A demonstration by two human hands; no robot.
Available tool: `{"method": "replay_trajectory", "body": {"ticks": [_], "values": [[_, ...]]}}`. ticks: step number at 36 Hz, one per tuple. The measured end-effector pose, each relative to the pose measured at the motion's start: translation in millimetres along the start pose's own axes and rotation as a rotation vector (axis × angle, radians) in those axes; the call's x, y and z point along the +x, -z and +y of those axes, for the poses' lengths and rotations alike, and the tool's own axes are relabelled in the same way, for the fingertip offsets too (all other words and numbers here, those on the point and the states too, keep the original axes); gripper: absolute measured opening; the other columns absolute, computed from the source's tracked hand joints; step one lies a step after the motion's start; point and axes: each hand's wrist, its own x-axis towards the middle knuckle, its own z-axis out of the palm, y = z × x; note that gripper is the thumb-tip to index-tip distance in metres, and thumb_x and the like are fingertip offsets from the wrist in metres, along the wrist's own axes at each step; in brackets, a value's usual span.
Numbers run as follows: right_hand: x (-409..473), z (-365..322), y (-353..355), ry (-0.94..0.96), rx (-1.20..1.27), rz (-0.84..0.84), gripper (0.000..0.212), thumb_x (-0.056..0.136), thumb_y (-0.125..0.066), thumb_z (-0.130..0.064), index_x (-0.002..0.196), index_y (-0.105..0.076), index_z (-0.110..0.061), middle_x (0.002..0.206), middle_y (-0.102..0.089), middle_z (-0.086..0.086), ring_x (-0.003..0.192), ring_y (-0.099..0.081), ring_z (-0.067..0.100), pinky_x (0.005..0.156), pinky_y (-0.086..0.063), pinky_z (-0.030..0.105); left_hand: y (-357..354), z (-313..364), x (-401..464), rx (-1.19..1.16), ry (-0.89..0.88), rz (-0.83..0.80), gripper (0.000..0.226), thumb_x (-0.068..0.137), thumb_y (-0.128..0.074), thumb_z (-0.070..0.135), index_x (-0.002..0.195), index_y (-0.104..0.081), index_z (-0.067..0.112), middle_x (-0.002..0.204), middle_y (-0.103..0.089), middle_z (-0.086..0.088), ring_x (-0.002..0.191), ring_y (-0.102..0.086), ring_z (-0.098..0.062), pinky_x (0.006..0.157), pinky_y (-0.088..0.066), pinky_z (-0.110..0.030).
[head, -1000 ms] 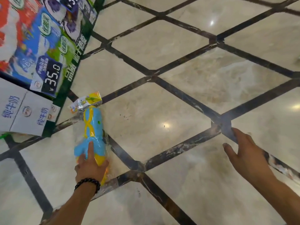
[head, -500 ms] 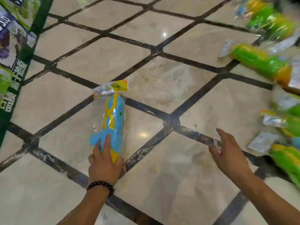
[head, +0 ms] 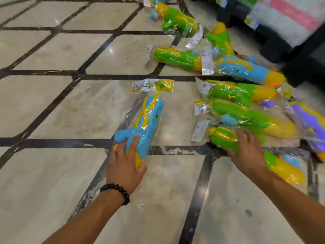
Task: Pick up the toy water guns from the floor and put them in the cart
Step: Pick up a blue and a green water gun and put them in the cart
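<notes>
My left hand (head: 125, 166) grips the yellow rear end of a blue and yellow water gun (head: 144, 120) in a clear bag with a printed header card. My right hand (head: 249, 155) lies with spread fingers on a green and yellow water gun (head: 223, 138) at the near edge of a pile. Several more bagged water guns lie on the floor to the right: green ones (head: 237, 111), a blue one (head: 246, 70) and a purple one (head: 309, 118). No cart is in view.
Beige marble floor (head: 61, 106) with dark inlaid lines stretches to the left and front. A dark display base (head: 281, 43) with boxed goods stands at the upper right, right behind the pile.
The view has swung right, bringing the pile of water guns into sight. My left hand carried the blue gun along. My right hand reached onto a green gun.
</notes>
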Motion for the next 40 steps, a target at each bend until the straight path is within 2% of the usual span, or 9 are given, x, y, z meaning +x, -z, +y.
{"method": "replay_trajectory", "body": {"ticks": [6, 11, 15, 19, 22, 24, 29, 35, 40], "values": [[10, 50, 4, -0.042, -0.036, -0.122, 0.103, 0.081, -0.077, -0.054, 0.160, -0.016, -0.032, 0.163, -0.024, 0.013, 0.146, -0.029, 0.040, 0.115, -0.035, 0.058, -5, 26, 0, 0.043, -0.095, -0.008, 0.098, 0.079, -0.071, 0.041, 0.159, -0.015, 0.037, 0.151, -0.036, -0.009, 0.116, -0.047, -0.037, 0.092, -0.050, -0.051], [8, 64, -1, 0.036, -0.090, -0.166, 0.108, 0.083, -0.070, -0.064, 0.160, 0.002, -0.044, 0.169, -0.016, 0.006, 0.151, -0.025, 0.036, 0.116, -0.029, 0.059, -8, 27, -4, 0.062, -0.154, -0.024, 0.101, 0.076, -0.075, 0.041, 0.159, -0.017, 0.037, 0.147, -0.040, -0.010, 0.107, -0.049, -0.038, 0.088, -0.051, -0.054], [11, 64, -6, 0.096, -0.162, -0.130, 0.108, 0.083, -0.066, -0.068, 0.153, 0.015, -0.056, 0.167, -0.023, 0.003, 0.147, -0.032, 0.037, 0.112, -0.035, 0.060, -7, 21, -7, 0.087, -0.178, -0.055, 0.096, 0.072, -0.057, 0.050, 0.159, -0.020, 0.036, 0.147, -0.039, -0.008, 0.116, -0.050, -0.038, 0.098, -0.048, -0.055], [13, 64, -9, 0.130, -0.219, -0.111, 0.106, 0.086, -0.065, -0.068, 0.155, 0.013, -0.054, 0.163, -0.029, 0.001, 0.142, -0.037, 0.041, 0.107, -0.039, 0.060, -4, 14, -11, 0.096, -0.168, -0.100, 0.102, 0.073, -0.074, 0.042, 0.159, -0.018, 0.036, 0.148, -0.039, -0.009, 0.117, -0.050, -0.040, 0.099, -0.049, -0.057], [13, 63, -8, 0.131, -0.241, -0.120, 0.105, 0.087, -0.064, -0.067, 0.156, 0.014, -0.051, 0.161, -0.031, 0.002, 0.140, -0.038, 0.042, 0.105, -0.041, 0.060, 0, 14, -15, 0.119, -0.154, -0.104, 0.097, 0.072, -0.061, 0.049, 0.159, -0.020, 0.035, 0.147, -0.039, -0.008, 0.118, -0.048, -0.038, 0.099, -0.049, -0.055], [12, 62, -7, 0.123, -0.238, -0.125, 0.105, 0.088, -0.065, -0.065, 0.156, 0.013, -0.051, 0.160, -0.033, 0.002, 0.139, -0.038, 0.043, 0.105, -0.042, 0.060, 2, 14, -17, 0.116, -0.158, -0.109, 0.096, 0.072, -0.061, 0.049, 0.158, -0.021, 0.035, 0.147, -0.040, -0.008, 0.118, -0.047, -0.038, 0.098, -0.049, -0.055], [0, 47, -3, 0.094, -0.198, -0.126, 0.099, 0.086, -0.065, -0.065, 0.158, -0.001, -0.044, 0.153, -0.042, 0.004, 0.130, -0.043, 0.040, 0.102, -0.046, 0.056, 7, 15, -19, 0.076, -0.132, -0.099, 0.105, 0.071, -0.081, 0.037, 0.157, -0.021, 0.038, 0.149, -0.039, -0.006, 0.111, -0.048, -0.036, 0.083, -0.056, -0.053], [-21, 11, 4, 0.043, -0.098, -0.103, 0.099, 0.077, -0.068, -0.065, 0.155, -0.013, -0.039, 0.137, -0.052, 0.005, 0.122, -0.045, 0.038, 0.094, -0.051, 0.055, 20, 13, -10, 0.068, -0.108, -0.090, 0.105, 0.074, -0.079, 0.037, 0.159, -0.018, 0.036, 0.149, -0.039, -0.010, 0.112, -0.048, -0.037, 0.081, -0.056, -0.054], [-35, -28, 23, 0.071, -0.052, -0.080, 0.099, 0.076, -0.068, -0.067, 0.154, -0.013, -0.040, 0.134, -0.052, 0.003, 0.118, -0.046, 0.035, 0.090, -0.053, 0.053, 47, 10, 2, 0.057, -0.082, -0.090, 0.103, 0.074, -0.076, 0.038, 0.158, -0.016, 0.040, 0.148, -0.038, -0.008, 0.113, -0.048, -0.036, 0.071, -0.058, -0.051]]}}
